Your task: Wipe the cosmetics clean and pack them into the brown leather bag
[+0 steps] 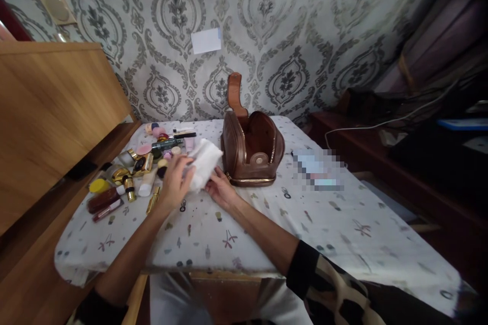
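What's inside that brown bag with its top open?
Inside the brown bag, the reddish-brown lining shows between the parted zipper edges. The front wall hides the bottom, so whether anything lies there cannot be told.

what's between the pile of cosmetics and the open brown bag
A soft white bundle, with the left hand holding it and the right hand at its lower edge, as the head view shows.

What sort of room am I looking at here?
Probably a room in someone's home, perhaps a bedroom, though I can't be sure. The ornate patterned wallpaper, the printed tablecloth, and the cluster of cosmetics near an open brown bag suggest it.
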Demonstrator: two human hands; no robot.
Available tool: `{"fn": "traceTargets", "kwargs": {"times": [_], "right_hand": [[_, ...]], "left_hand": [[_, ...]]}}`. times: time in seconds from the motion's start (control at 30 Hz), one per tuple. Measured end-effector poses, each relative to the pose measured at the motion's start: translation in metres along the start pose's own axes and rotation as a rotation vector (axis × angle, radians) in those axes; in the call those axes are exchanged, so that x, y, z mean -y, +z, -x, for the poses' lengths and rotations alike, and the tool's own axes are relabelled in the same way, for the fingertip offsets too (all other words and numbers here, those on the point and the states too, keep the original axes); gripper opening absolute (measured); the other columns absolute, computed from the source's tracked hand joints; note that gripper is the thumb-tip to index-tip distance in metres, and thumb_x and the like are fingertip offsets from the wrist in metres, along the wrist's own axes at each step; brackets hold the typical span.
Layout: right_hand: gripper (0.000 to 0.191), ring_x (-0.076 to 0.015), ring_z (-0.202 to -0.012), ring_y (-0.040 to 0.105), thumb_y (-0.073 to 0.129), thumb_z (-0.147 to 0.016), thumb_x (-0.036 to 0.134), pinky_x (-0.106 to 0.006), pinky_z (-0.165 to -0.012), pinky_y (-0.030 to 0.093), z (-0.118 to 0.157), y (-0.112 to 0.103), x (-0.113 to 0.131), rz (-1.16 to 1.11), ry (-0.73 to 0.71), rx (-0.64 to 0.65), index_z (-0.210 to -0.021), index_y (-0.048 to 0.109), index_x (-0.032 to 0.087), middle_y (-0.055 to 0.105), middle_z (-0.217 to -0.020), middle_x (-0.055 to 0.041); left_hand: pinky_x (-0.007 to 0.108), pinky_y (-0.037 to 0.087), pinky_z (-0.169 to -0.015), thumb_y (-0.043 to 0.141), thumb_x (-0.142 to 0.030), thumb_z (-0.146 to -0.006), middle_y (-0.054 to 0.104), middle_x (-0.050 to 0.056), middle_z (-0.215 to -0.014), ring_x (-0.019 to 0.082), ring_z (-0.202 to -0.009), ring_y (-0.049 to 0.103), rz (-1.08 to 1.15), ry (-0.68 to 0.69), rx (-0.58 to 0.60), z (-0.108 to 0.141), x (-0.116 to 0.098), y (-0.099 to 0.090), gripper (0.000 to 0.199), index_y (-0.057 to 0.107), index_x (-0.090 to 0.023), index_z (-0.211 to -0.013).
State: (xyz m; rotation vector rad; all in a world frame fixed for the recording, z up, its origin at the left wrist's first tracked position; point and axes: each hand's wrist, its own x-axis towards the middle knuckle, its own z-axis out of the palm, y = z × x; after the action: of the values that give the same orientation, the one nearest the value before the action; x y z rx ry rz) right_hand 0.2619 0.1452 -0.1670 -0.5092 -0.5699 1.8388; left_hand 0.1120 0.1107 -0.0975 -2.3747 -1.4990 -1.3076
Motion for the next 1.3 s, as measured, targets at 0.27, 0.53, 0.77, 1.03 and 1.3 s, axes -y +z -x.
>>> {"fn": "traceTargets", "kwargs": {"times": [0.27,0.53,0.77,1.03,1.3], "right_hand": [[0.052,-0.0233,-0.095,0.068,0.087,-0.052,0.029,-0.035,-0.078,0.056,0.003,0.003,-0.009,0.227,-0.117,-0.039,-0.098,0.065,0.026,0.074,-0.096,-0.0001],[0.044,-0.0158,-0.076,0.063,0.087,-0.059,0.033,-0.027,-0.065,0.054,0.008,0.002,-0.002,0.49,-0.188,0.097,-0.094,0.062,0.024,0.067,-0.097,-0.0011],[0.045,-0.0115,-0.073,0.064,0.085,-0.067,0.04,-0.022,-0.06,0.053,0.017,0.016,0.004,0.228,-0.045,0.172,-0.104,0.063,0.026,0.067,-0.093,0.002],[0.041,-0.0143,-0.076,0.066,0.088,-0.063,0.039,-0.023,-0.06,0.055,0.01,0.01,0.005,0.003,-0.007,-0.016,-0.092,0.063,0.025,0.07,-0.084,0.0041],[0.05,-0.016,-0.069,0.071,0.086,-0.065,0.048,-0.019,-0.046,0.048,0.015,0.011,0.005,0.155,0.075,0.146,-0.096,0.054,0.025,0.071,-0.084,0.0032]], "left_hand": [[0.034,0.046,-0.086,0.034,-0.032,-0.101,0.064,0.01,-0.101,0.023,-0.097,0.061,-0.016,-0.043,0.124,-0.001,0.009,0.03,0.031,0.06,-0.016,-0.108],[0.028,0.033,-0.061,0.036,-0.034,-0.097,0.048,-0.002,-0.062,0.014,-0.06,0.045,0.156,-0.272,0.028,0.003,0.021,0.025,0.031,0.043,-0.021,-0.069],[0.027,0.035,-0.058,0.043,-0.049,-0.094,0.048,-0.002,-0.062,0.015,-0.061,0.043,0.38,-0.487,-0.004,0.008,0.034,0.026,0.039,0.049,-0.02,-0.069],[0.034,0.045,-0.084,0.048,-0.052,-0.092,0.063,0.011,-0.112,0.024,-0.097,0.059,0.314,-0.277,0.177,0.017,0.019,0.029,0.047,0.051,-0.016,-0.122],[0.035,0.045,-0.074,0.041,-0.051,-0.093,0.065,0.008,-0.082,0.025,-0.078,0.061,0.115,-0.316,0.089,0.021,0.026,0.028,0.038,0.059,-0.017,-0.096]]}}
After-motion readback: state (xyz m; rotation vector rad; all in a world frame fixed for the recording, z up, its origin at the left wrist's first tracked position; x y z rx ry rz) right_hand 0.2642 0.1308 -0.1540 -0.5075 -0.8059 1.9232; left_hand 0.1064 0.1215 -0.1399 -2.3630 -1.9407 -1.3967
